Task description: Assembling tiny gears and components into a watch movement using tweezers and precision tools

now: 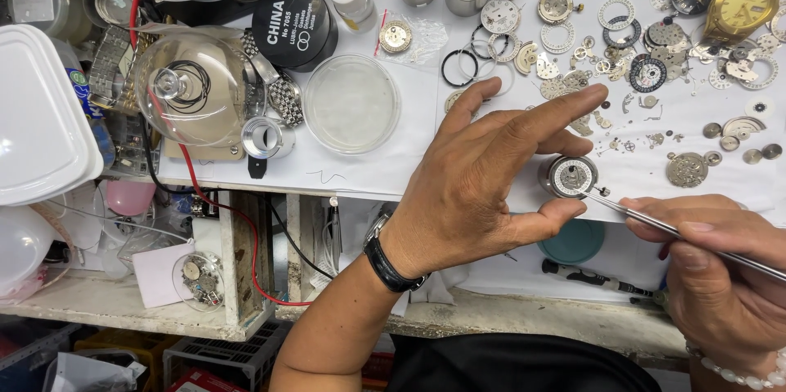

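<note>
Between left hand point(483, 187) fingertips, watch movement point(572, 176), right hand point(720, 277) tweezers point(655, 225) touching it

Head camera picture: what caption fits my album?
Left hand steadies a round watch movement while right hand works it with tweezers.

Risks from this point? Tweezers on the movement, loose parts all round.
1. The tweezers in the right hand pinch a tiny part at the edge of the watch movement; it could spring away and vanish among the scattered parts.
2. The left hand steadies the movement only with thumb and fingertip near the white sheet's edge; a slip might tip it off.
</note>
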